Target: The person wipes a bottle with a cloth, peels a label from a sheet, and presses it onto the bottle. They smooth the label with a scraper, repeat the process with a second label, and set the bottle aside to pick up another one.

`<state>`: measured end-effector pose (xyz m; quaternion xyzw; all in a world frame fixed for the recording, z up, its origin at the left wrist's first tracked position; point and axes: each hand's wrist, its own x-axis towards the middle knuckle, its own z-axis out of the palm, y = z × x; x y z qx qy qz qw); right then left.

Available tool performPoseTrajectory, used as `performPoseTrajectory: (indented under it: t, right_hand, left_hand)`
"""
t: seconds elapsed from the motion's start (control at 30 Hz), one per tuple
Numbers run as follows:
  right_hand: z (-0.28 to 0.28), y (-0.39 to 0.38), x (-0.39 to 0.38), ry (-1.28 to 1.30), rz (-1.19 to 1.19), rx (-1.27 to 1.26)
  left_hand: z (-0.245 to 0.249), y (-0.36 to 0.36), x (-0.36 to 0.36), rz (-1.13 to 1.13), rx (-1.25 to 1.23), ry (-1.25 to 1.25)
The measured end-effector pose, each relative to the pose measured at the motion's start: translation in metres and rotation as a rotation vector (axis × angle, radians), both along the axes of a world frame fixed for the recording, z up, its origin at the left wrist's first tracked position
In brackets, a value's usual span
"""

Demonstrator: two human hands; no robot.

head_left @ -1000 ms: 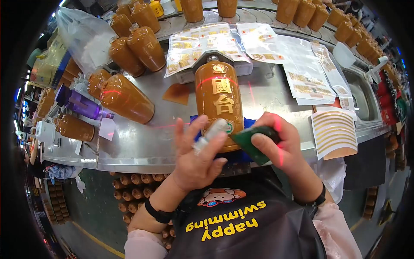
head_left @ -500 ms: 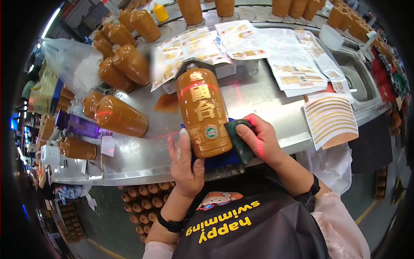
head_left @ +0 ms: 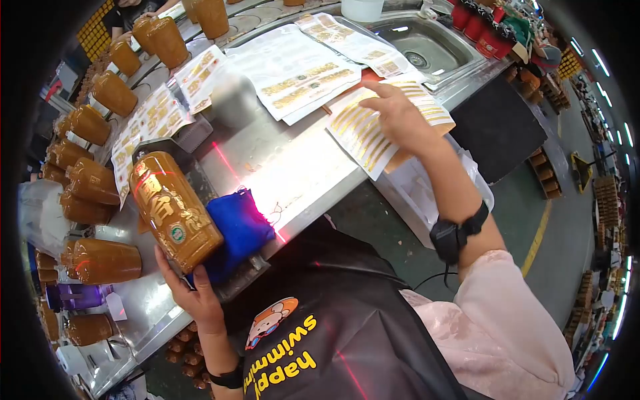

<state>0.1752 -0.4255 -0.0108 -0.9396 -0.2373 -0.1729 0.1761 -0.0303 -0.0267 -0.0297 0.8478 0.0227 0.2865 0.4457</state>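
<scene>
Two hands, now well apart. Half a second ago both at the brown bottle (head_left: 175, 210) lying on its side at the near left of the steel surface (head_left: 293, 167). Right hand (head_left: 400, 117) since swung away to the far right, no longer gripping the dark green pad, now open with fingers spread flat on a sheet of curved gold strip stickers (head_left: 363, 137). Nothing visibly pinched between those fingers. Left hand (head_left: 190, 287) kept at the bottle, closed around its near end from below, thumb against the side. Bottle resting partly beside a blue cloth (head_left: 240, 227), gold characters and a small round green seal facing up, with a red laser line (head_left: 227, 163) crossing its upper part and the surface. Pressing at the bottle's front apparently over, with the work now at the sticker sheet.

Counted, largest first:
- one surface
- one sink (head_left: 427, 43) at the far right
- roughly four clear label sheets (head_left: 293, 70) overlapping along the far side, exact number hard to tell
- one sheet of gold strips
- about a dozen more brown bottles (head_left: 113, 93) crowded along the left edge, some partly hidden
- one blue cloth
- one purple bottle (head_left: 77, 297) at the near left
- two black wristbands (head_left: 453, 233), one per wrist
</scene>
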Motion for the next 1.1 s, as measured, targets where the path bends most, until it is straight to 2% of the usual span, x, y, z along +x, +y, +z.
performPoseTrajectory:
  t: [0.17, 0.27, 0.4, 0.53, 0.63, 0.73, 0.83, 0.9, 1.0, 1.1]
  right_hand:
    - [-0.005, -0.009, 0.039, 0.119, -0.02, -0.134]
    - [0.006, -0.008, 0.069, 0.341, 0.104, -0.274]
    - [0.033, -0.005, 0.073, 0.497, 0.167, -0.237]
    - [0.037, -0.004, 0.074, 0.533, 0.192, -0.29]
    - [0.03, 0.005, 0.071, 0.523, 0.211, -0.221]
    - [0.016, 0.003, 0.074, 0.449, 0.23, -0.112]
    - [0.013, 0.004, 0.064, 0.088, 0.283, -0.056]
    - [0.02, 0.016, 0.053, -0.079, 0.297, -0.021]
    - [0.04, 0.037, 0.033, -0.087, 0.322, 0.013]
    - [0.063, 0.068, 0.007, 0.046, 0.421, 0.094]
  left_hand:
    - [0.0, -0.002, 0.001, -0.014, -0.037, -0.002]
    - [-0.001, -0.002, 0.001, -0.031, -0.08, -0.002]
    - [-0.005, 0.0, -0.001, -0.016, -0.075, -0.006]
    - [-0.007, 0.002, -0.001, 0.003, -0.047, -0.008]
    - [-0.003, -0.001, -0.001, 0.008, -0.069, -0.002]
    - [0.008, 0.004, -0.004, 0.115, 0.264, 0.034]
    - [0.038, 0.0, -0.003, 0.214, 0.839, -0.146]
    - [0.04, -0.007, 0.002, 0.17, 0.852, -0.154]
    - [0.029, -0.001, 0.003, 0.154, 0.774, -0.175]
    - [0.019, 0.003, -0.002, 0.193, 0.66, -0.131]
